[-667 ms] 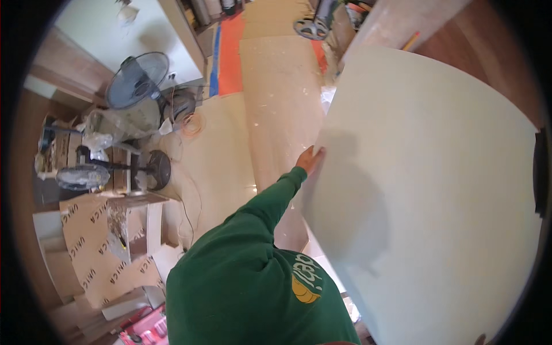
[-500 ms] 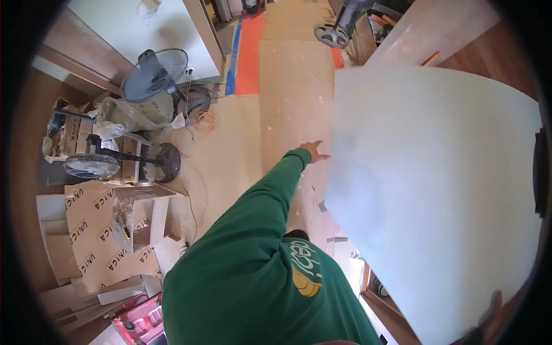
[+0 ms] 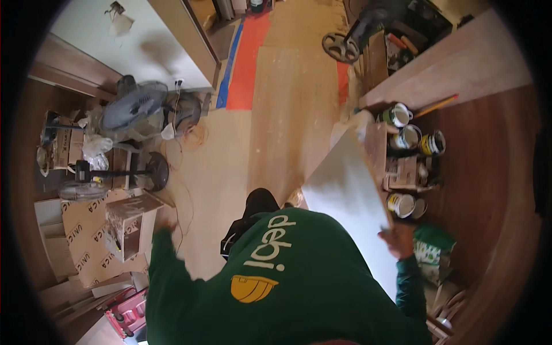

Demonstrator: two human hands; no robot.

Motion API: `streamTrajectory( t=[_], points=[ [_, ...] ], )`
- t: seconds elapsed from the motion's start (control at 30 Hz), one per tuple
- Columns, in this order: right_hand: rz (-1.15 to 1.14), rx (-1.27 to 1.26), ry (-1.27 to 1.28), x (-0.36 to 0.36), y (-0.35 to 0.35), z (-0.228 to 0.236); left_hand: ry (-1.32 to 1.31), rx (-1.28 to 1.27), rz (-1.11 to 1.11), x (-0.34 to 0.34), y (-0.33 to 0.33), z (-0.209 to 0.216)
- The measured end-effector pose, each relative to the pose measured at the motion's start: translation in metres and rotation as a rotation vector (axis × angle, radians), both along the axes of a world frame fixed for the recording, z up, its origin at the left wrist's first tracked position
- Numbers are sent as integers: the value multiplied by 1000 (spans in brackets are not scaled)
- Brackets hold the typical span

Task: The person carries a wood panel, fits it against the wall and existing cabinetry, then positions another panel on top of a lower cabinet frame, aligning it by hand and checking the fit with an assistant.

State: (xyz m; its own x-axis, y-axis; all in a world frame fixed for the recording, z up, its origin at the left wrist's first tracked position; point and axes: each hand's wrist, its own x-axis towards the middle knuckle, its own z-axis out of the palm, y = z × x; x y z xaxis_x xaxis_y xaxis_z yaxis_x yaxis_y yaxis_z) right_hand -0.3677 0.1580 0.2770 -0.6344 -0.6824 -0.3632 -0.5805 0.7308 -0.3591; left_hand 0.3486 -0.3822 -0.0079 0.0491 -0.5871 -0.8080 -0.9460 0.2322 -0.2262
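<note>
A large white panel (image 3: 345, 198) stands tilted beside my right side, its long thin edge running upward. My right hand (image 3: 398, 240) is closed round that edge, fingers on the white face. My green sleeve and torso hide the panel's lower part. Out to the left, my left hand (image 3: 167, 223) is apart from the panel, close to an open wooden box (image 3: 133, 221). It is small and blurred, so its fingers do not show clearly. A black shoe or trouser leg (image 3: 259, 207) pokes out beyond my chest.
Several paint tins (image 3: 404, 204) line the right, with a green-and-white bag (image 3: 432, 247) below. Fans (image 3: 135, 106), a cable (image 3: 179, 213) and printed brown board (image 3: 86, 230) lie left. A pink tool case (image 3: 129, 313) is at lower left. Orange floor covering (image 3: 247, 69) runs ahead.
The panel has turned from broad and face-up to steeply tilted, uncovering paint tins on the right. My left hand has swung from its edge to the far left; my torso leans further forward.
</note>
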Motion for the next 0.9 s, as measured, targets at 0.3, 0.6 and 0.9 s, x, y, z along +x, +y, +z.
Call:
streamTrajectory(
  t=[0.3, 0.6, 0.9],
  points=[
    [-108, 292, -51, -170, -215, 46, 62, 303, 400, -105, 29, -7],
    [-144, 155, 103, -354, -429, 29, 979, -456, -68, -559, -484, 18],
    [-344, -172, 89, -550, -660, -23, 974, -485, -230, -893, -773, 132]
  ],
)
